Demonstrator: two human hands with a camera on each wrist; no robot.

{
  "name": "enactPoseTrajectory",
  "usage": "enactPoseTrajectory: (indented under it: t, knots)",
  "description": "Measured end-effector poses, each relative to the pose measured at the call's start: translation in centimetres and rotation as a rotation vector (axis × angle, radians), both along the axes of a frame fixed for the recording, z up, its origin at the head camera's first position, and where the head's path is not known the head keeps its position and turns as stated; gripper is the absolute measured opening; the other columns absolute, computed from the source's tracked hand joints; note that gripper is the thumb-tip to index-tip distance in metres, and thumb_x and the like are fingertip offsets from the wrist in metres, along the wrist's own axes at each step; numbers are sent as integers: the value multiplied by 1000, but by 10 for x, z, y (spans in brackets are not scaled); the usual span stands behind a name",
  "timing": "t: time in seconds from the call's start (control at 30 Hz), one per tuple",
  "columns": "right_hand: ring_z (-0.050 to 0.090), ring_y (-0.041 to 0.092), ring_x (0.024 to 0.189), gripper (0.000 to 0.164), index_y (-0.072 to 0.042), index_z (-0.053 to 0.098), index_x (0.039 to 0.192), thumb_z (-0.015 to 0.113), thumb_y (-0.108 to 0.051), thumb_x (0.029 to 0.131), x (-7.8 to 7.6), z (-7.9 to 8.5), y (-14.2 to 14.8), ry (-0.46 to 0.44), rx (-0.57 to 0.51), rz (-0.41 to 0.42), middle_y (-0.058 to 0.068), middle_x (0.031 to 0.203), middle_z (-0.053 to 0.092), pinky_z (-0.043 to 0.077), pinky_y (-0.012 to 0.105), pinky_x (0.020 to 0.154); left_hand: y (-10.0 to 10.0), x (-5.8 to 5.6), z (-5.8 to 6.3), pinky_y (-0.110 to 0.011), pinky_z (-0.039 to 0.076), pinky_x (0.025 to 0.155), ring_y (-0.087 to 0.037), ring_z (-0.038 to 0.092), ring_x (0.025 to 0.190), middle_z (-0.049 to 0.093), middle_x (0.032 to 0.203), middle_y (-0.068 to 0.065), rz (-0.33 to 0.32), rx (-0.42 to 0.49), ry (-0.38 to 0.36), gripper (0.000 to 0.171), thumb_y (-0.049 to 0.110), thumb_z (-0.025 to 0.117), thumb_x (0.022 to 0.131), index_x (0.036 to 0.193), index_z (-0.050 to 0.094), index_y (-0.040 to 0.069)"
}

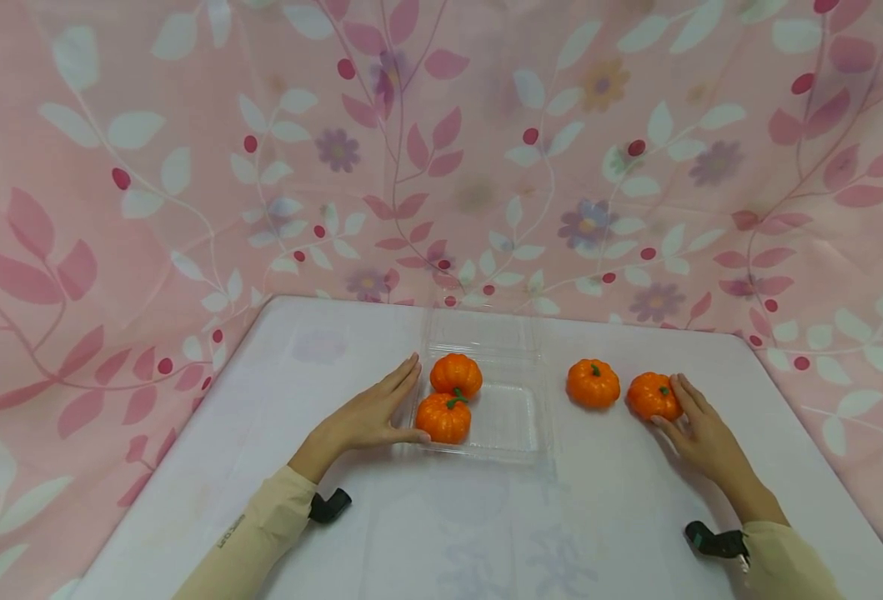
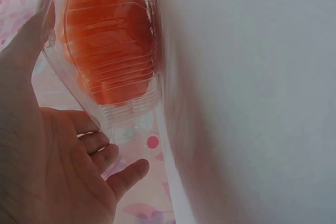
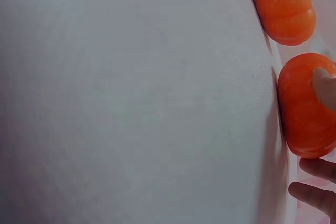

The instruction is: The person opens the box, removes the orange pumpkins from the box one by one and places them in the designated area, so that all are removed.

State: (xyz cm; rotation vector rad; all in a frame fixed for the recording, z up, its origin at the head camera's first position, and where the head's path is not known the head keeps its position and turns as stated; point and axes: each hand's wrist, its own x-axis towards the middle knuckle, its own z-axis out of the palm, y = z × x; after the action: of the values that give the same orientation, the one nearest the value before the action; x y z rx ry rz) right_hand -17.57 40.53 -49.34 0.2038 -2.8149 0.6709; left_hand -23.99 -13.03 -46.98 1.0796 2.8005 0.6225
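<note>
A clear plastic clamshell box [image 1: 504, 421] lies open on the table, its lid [image 1: 482, 329] folded back to the far side. Two small orange toy pumpkins sit at the left of its base, a rear pumpkin [image 1: 456, 375] and a front pumpkin [image 1: 443, 419]. My left hand [image 1: 369, 414] rests against the box's left side, thumb at the front corner; the left wrist view shows the fingers touching the rim [image 2: 73, 85]. To the right, my right hand [image 1: 704, 433] holds another pumpkin [image 1: 649, 397] between thumb and fingers. That pumpkin [image 3: 307, 111] appears to rest on the table.
One more pumpkin [image 1: 593, 384] stands between the box and my right hand. The white-covered table [image 1: 471, 533] ends at a pink floral curtain [image 1: 486, 167] behind and at the sides. A dark wrist camera [image 1: 330, 506] is strapped to each forearm.
</note>
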Motion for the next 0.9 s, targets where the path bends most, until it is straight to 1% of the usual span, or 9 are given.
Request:
enactPoseTrajectory:
  t: [0.13,0.23,0.3,0.33,0.43,0.57,0.67,0.77,0.9]
  knots:
    - [31,61,130,83,-10,16,158,65,-32,95,1,0,1,-8,11,-12,31,156,21,29,77,96,0,0,0,-44,27,119,-23,12,153,5,166,-9,-2,4,-11,118,79,58,77,157,14,5]
    - [33,61,127,82,-7,18,157,65,-33,95,3,0,1,-18,25,-26,31,155,23,31,78,94,0,1,0,-43,26,119,-22,11,153,4,166,-7,0,0,-22,118,79,58,77,157,12,7]
    - [35,61,126,80,-6,20,156,64,-32,95,4,1,2,-7,30,-30,32,154,24,32,77,93,0,1,0,-42,26,120,-21,10,153,2,166,-6,1,-5,-21,118,80,57,77,157,11,8]
    - [36,60,126,79,-4,22,155,65,-29,94,5,2,2,11,33,-30,32,154,25,33,77,93,0,2,0,-42,26,120,-21,10,153,1,166,-5,0,-6,-19,118,79,57,76,157,11,7]
    - [38,58,125,77,-5,23,155,66,-23,94,8,4,2,62,28,-25,30,155,26,33,76,93,0,2,-1,-42,26,120,-22,10,153,1,166,-5,-2,-8,-8,118,80,57,77,157,12,7]
    - [46,54,119,77,-6,28,154,70,-14,90,9,9,-2,158,15,-15,27,154,30,37,74,90,0,1,-1,-43,26,119,-23,12,153,4,166,-8,-2,-2,4,117,79,58,77,157,13,6]
    - [50,50,114,76,-3,34,151,73,-8,86,8,13,-6,239,-4,-2,27,151,36,40,71,89,1,1,-1,-43,27,119,-23,12,153,5,166,-8,4,-2,8,118,79,58,77,157,14,5]
    - [50,49,115,75,-2,38,149,75,-4,83,7,18,-12,290,-24,17,26,149,38,39,68,92,1,1,0,-43,27,119,-24,12,153,6,166,-10,6,0,10,117,79,58,77,157,14,4]
    - [44,52,124,72,-1,41,147,74,-3,83,7,22,-19,311,-42,51,27,149,39,33,67,101,1,2,1,-44,27,119,-24,13,153,7,166,-10,3,3,7,117,78,59,77,157,15,4]
